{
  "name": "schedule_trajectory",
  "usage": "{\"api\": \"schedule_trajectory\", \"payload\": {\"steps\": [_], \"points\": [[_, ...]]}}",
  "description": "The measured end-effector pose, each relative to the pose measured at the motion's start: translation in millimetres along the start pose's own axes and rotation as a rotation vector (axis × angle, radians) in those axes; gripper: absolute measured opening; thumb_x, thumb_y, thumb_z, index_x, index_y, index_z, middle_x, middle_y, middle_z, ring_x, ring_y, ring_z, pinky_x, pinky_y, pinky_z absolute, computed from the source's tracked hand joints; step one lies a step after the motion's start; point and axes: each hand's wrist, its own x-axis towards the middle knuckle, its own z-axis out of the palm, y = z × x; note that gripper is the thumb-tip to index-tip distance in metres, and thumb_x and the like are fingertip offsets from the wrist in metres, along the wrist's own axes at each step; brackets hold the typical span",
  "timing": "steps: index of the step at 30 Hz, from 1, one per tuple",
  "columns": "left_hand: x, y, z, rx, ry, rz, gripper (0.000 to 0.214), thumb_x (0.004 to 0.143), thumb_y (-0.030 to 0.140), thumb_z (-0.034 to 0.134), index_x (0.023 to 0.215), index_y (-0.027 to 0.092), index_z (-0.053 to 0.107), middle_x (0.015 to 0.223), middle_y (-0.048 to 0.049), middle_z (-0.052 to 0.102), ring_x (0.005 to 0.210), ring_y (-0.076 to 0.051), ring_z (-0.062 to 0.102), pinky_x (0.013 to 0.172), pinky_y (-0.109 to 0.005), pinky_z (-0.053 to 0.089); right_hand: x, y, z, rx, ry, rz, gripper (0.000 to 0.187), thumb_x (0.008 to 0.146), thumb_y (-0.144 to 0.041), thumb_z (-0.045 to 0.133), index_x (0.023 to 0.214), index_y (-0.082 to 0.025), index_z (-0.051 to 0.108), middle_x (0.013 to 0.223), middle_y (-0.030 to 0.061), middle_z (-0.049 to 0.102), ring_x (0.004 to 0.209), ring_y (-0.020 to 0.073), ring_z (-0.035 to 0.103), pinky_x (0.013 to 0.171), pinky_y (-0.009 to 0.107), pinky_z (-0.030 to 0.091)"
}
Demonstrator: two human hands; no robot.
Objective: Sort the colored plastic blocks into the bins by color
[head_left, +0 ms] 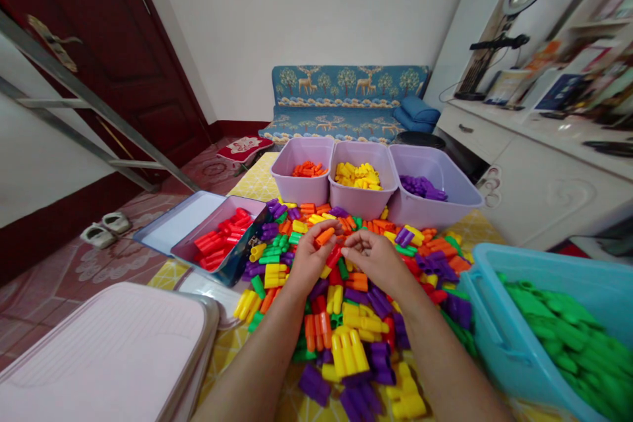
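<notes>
My left hand (pixel 314 252) is closed on an orange plastic bullet-shaped toy piece (pixel 325 236), pinched near the thumb. Close beside it, my right hand (pixel 372 254) has its fingers loosely curled and apart, with nothing plainly held in them. A red piece (pixel 335 256) lies between the two hands, near the right fingertips; whether they touch it I cannot tell. Under and around both hands spreads a mixed heap of orange, yellow, green, red and purple pieces. Nearer to me are a yellow piece (pixel 349 353) and an orange piece (pixel 317 331), each with joined tubes.
Beyond the heap stand three lilac bins with orange (pixel 300 188), yellow (pixel 363 200) and purple (pixel 425 214) pieces. An open box (pixel 182 250) with red pieces is at left, above stacked pale lids (pixel 103 356). A turquoise tub (pixel 499 343) at right holds green pieces.
</notes>
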Motion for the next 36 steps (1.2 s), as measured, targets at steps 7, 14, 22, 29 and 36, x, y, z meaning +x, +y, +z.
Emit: {"api": "schedule_trajectory", "payload": {"steps": [7,14,22,29,36], "points": [[-2,3,-1.2,0.001,-0.018,-0.014,0.044,0.082,0.036,0.064,0.123,0.021,0.058,0.123,-0.0099,0.063,0.115,-0.024,0.058,0.103,-0.039,0.043,-5,-4,18,-0.16,0.013,-0.018,0.01,0.071,-0.028,0.063,0.077,-0.02,0.062,0.065,0.0002,0.064,0.059,0.0148,0.058,0.057,0.026,0.043],[-3,9,-3.8,0.293,0.007,0.168,0.033,0.091,0.038,0.051,0.115,0.022,0.066,0.128,-0.0064,0.061,0.127,-0.024,0.048,0.112,-0.041,0.03,-1,-17,-9,0.282,0.165,0.091,0.022,0.068,-0.034,0.066,0.081,-0.018,0.059,0.065,-0.001,0.062,0.051,0.0119,0.054,0.046,0.022,0.041],[-6,5,3.4,0.313,0.006,0.103,0.029,0.082,0.036,0.065,0.107,0.021,0.07,0.106,-0.0054,0.071,0.101,-0.023,0.064,0.094,-0.035,0.048,-2,-13,-4,0.311,0.12,0.045,0.028,0.072,-0.042,0.066,0.083,-0.016,0.063,0.064,0.0004,0.062,0.052,0.0121,0.056,0.047,0.023,0.044],[-1,4,1.6,-0.103,0.232,0.085,0.031,0.076,0.034,0.073,0.101,0.017,0.066,0.093,-0.0062,0.073,0.08,-0.017,0.069,0.077,-0.028,0.054,-2,-17,1,0.473,0.192,0.014,0.045,0.071,-0.043,0.069,0.106,-0.018,0.057,0.08,0.0003,0.064,0.058,0.0112,0.061,0.053,0.023,0.048],[16,36,-32.8,-0.825,0.603,0.047,0.014,0.09,0.026,0.056,0.084,0.015,0.061,0.079,-0.0039,0.073,0.078,-0.012,0.071,0.078,-0.023,0.055,1,-11,-1,0.423,0.269,0.025,0.039,0.073,-0.044,0.066,0.101,-0.017,0.06,0.079,0.0018,0.066,0.056,0.0124,0.061,0.049,0.023,0.046]]}}
